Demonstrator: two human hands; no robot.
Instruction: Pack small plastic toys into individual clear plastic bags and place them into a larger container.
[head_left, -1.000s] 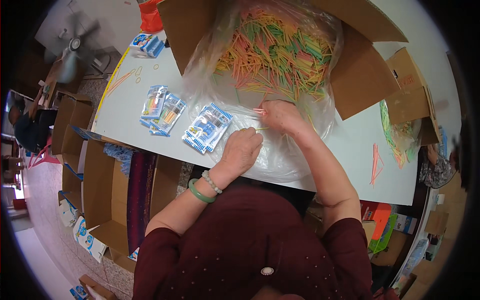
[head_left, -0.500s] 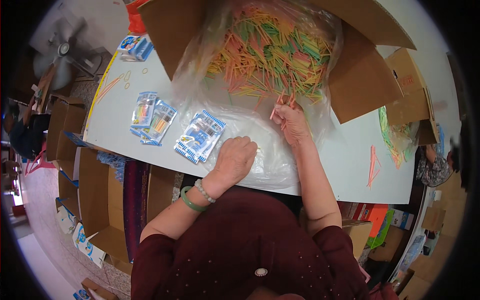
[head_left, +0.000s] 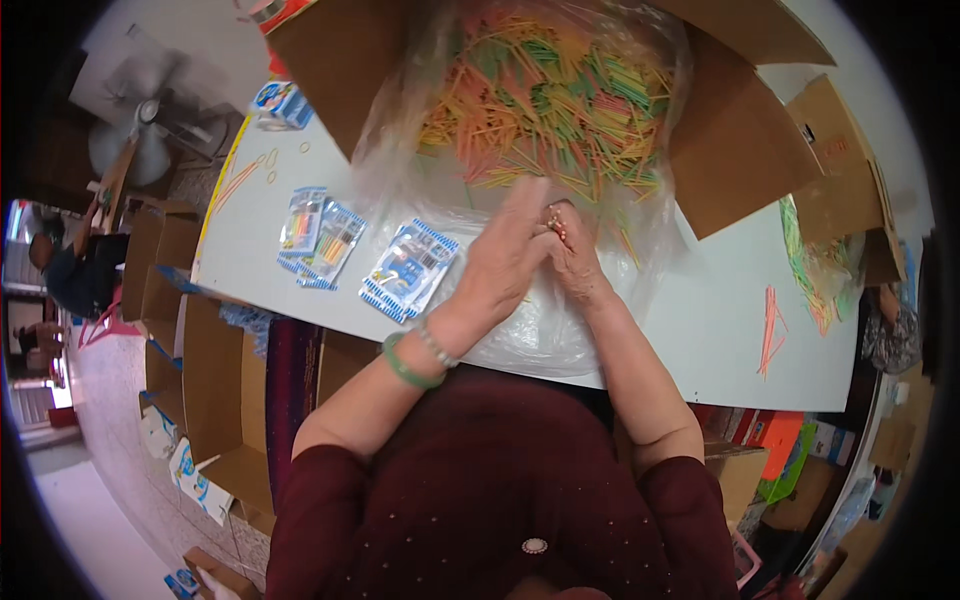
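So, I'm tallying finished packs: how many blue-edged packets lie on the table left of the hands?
3: two overlapping packets farther left, one packet nearest the left hand. More may hide under the plastic bag.

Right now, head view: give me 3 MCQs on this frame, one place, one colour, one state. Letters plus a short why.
1. Where do the blue-and-white packets lie?
A. On the white table, to the left of the hands
B. Inside the cardboard box
C. On the floor

2. What colour is the bangle on the left wrist?
A. Red
B. Green
C. Black

3. How are the two hands placed?
A. Far apart
B. One under the table
C. Together at the front of the clear bag

Answers:
1 A, they rest on the tabletop.
2 B, a green ring shows there.
3 C, the left hand and right hand meet over the clear bag of coloured sticks.
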